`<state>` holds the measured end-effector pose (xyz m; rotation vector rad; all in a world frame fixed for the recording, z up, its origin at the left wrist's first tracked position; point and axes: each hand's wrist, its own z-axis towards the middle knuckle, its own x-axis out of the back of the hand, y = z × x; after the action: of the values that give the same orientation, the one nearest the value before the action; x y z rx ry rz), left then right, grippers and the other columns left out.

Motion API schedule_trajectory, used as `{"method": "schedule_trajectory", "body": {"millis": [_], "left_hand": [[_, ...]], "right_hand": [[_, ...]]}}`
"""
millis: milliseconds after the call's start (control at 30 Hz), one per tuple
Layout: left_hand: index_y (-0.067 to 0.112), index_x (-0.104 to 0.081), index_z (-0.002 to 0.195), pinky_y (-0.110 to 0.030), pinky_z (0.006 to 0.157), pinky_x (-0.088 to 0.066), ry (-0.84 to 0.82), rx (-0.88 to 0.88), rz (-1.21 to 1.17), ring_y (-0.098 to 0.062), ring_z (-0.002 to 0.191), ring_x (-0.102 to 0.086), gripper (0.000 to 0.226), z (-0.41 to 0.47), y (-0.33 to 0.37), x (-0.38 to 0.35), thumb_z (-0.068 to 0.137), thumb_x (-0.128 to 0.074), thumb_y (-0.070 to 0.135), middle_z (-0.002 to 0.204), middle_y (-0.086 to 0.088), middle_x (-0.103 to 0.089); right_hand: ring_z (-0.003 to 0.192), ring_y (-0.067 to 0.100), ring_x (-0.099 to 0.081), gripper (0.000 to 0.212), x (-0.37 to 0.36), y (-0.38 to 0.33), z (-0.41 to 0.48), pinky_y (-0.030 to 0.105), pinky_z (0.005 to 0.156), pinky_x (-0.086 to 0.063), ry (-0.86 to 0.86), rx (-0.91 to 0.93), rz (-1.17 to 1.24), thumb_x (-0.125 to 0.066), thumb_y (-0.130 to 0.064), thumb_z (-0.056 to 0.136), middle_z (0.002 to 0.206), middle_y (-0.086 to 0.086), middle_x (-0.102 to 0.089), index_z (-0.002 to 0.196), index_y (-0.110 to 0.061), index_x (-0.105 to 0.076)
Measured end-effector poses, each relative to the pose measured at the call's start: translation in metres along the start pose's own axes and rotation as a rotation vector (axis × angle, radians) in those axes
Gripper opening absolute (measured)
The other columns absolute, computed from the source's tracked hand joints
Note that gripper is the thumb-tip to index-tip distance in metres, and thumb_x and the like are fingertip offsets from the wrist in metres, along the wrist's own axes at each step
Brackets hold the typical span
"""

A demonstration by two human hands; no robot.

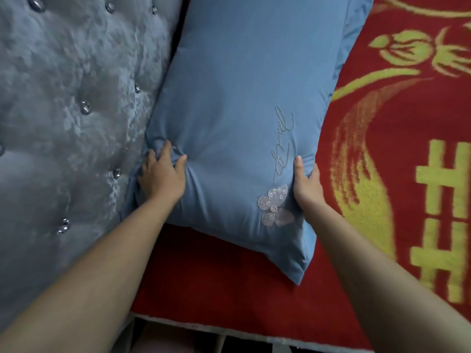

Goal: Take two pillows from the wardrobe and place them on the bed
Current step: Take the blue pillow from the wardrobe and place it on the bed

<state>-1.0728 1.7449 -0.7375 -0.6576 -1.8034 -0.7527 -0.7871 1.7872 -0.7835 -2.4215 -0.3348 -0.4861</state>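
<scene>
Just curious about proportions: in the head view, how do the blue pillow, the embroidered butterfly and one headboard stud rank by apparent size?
1. Blue pillow
2. Embroidered butterfly
3. Headboard stud

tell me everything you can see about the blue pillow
The blue pillow is a plump, soft-looking rectangle in a smooth, cotton-like case with a flat flange edge. Near one corner it carries pale cursive embroidery and a pink lace butterfly. It lies on the red and yellow blanket, one long side against the grey tufted headboard. The left hand bunches its fabric; the right hand grips the opposite side.
</scene>
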Motion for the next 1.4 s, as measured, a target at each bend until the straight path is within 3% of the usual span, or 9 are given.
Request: {"method": "schedule_trajectory", "body": {"millis": [133, 333, 600, 767, 900, 1000, 1067, 1167, 1400], "left_hand": [[0.012, -0.062, 0.106, -0.046, 0.068, -0.046, 0.242, -0.053, 0.029, -0.050, 0.088, -0.063, 0.020, 0.001, 0.003, 0.011, 0.097, -0.051, 0.027, 0.096, -0.031, -0.068], [0.011, -0.059, 0.101, -0.045, 0.060, -0.043, 0.363, 0.067, -0.068, -0.052, 0.074, -0.063, 0.019, -0.036, -0.011, 0.005, 0.099, -0.047, 0.026, 0.081, -0.034, -0.066], [0.016, -0.038, 0.146, -0.050, 0.108, -0.035, 0.048, -0.045, -0.015, -0.038, 0.135, -0.042, 0.045, -0.036, -0.030, -0.016, 0.103, -0.034, 0.024, 0.149, -0.020, -0.043], [0.032, -0.001, 0.155, -0.049, 0.121, -0.005, -0.163, 0.074, -0.026, -0.028, 0.151, -0.003, 0.057, -0.030, -0.049, -0.024, 0.103, -0.020, 0.045, 0.165, -0.011, 0.000], [0.032, 0.006, 0.154, -0.050, 0.120, 0.000, -0.132, 0.124, -0.028, -0.026, 0.151, 0.003, 0.063, -0.040, -0.048, -0.037, 0.100, -0.016, 0.055, 0.164, -0.009, 0.006], [0.033, 0.010, 0.153, -0.050, 0.120, 0.001, -0.164, 0.122, -0.059, -0.025, 0.151, 0.007, 0.064, -0.042, -0.047, -0.045, 0.099, -0.014, 0.058, 0.164, -0.009, 0.010], [0.033, 0.010, 0.153, -0.051, 0.121, 0.001, -0.181, 0.121, -0.077, -0.026, 0.151, 0.007, 0.066, -0.038, -0.052, -0.045, 0.098, -0.014, 0.060, 0.164, -0.009, 0.009], [0.032, 0.010, 0.153, -0.052, 0.121, 0.000, -0.168, 0.078, -0.064, -0.028, 0.151, 0.005, 0.069, -0.040, -0.060, -0.046, 0.097, -0.015, 0.063, 0.164, -0.010, 0.009], [0.025, 0.011, 0.154, -0.049, 0.121, 0.005, -0.234, 0.012, -0.002, -0.037, 0.149, 0.009, 0.074, -0.083, -0.065, -0.039, 0.097, -0.019, 0.061, 0.163, -0.016, 0.013]], "right_hand": [[0.134, 0.038, -0.045, 0.069, -0.015, -0.021, 0.000, 0.045, 0.110, -0.036, 0.027, 0.133, -0.121, -0.033, -0.064, 0.096, 0.144, 0.017, -0.050, 0.148, -0.018, -0.034], [0.120, 0.037, -0.052, 0.057, -0.020, -0.045, -0.016, 0.043, 0.096, -0.039, 0.146, 0.366, -0.183, -0.036, -0.059, 0.097, 0.126, 0.017, -0.058, 0.128, -0.014, -0.050], [0.126, 0.040, -0.052, 0.093, 0.026, 0.014, -0.002, 0.049, 0.103, -0.038, 0.019, 0.061, -0.431, -0.017, -0.084, 0.084, 0.135, 0.021, -0.057, 0.135, -0.013, -0.049], [0.112, 0.041, -0.057, 0.065, 0.019, 0.054, -0.030, 0.047, 0.090, -0.041, 0.111, 0.144, -0.455, -0.019, -0.064, 0.098, 0.117, 0.021, -0.064, 0.102, -0.010, -0.056], [0.112, 0.039, -0.058, 0.055, 0.023, 0.046, -0.026, 0.047, 0.087, -0.044, 0.132, 0.098, -0.649, -0.023, -0.053, 0.103, 0.120, 0.019, -0.061, 0.114, -0.011, -0.057], [0.127, 0.041, -0.047, 0.047, 0.016, 0.024, -0.023, 0.050, 0.097, -0.043, 0.160, 0.055, -0.574, -0.053, -0.030, 0.096, 0.141, 0.020, -0.043, 0.138, -0.011, -0.041], [0.138, 0.043, -0.034, 0.083, 0.007, 0.022, -0.037, 0.048, 0.100, -0.042, 0.224, 0.393, -0.591, -0.064, -0.009, 0.080, 0.157, 0.021, -0.021, 0.151, -0.018, -0.024], [0.148, 0.049, -0.007, 0.077, -0.007, 0.048, -0.059, 0.056, 0.117, -0.025, 0.095, 0.859, -0.915, -0.036, -0.008, 0.089, 0.164, 0.022, 0.001, 0.158, -0.024, -0.005], [0.150, 0.043, 0.011, 0.110, 0.013, 0.088, -0.090, 0.052, 0.122, -0.015, -0.138, 0.706, -1.162, -0.055, -0.005, 0.080, 0.162, 0.015, 0.024, 0.152, -0.029, 0.025]]}}
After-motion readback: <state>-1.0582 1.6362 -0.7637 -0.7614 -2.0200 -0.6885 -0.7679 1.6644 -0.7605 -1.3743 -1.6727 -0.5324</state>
